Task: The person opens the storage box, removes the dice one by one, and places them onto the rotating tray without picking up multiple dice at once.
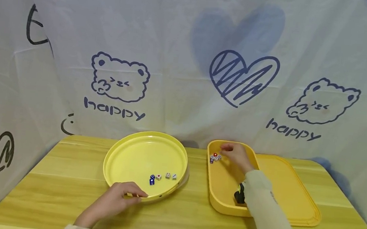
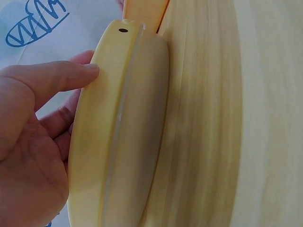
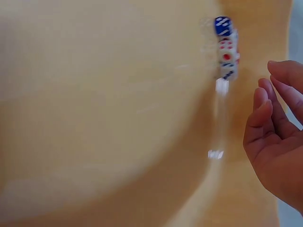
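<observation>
My left hand (image 1: 115,199) holds the near rim of a round yellow tray (image 1: 132,157). In the left wrist view its thumb lies on the tray's outer wall (image 2: 94,142), with the fingers behind the rim. Inside the tray, toward its near right, lie two blue dice (image 1: 152,181) and several white dice (image 1: 168,176). My right hand (image 1: 237,155) is over the far end of a deep orange-yellow box (image 1: 227,209). Its fingers are loosely bent, with nothing visible between them in the right wrist view. Several dice (image 3: 227,56) in blue, white and red sit along the box's left side.
A flat orange-yellow lid (image 1: 290,189) lies to the right of the box, partly behind the right forearm. The wooden table (image 1: 175,222) ends at a white cloth backdrop (image 1: 176,54) with bear and heart drawings.
</observation>
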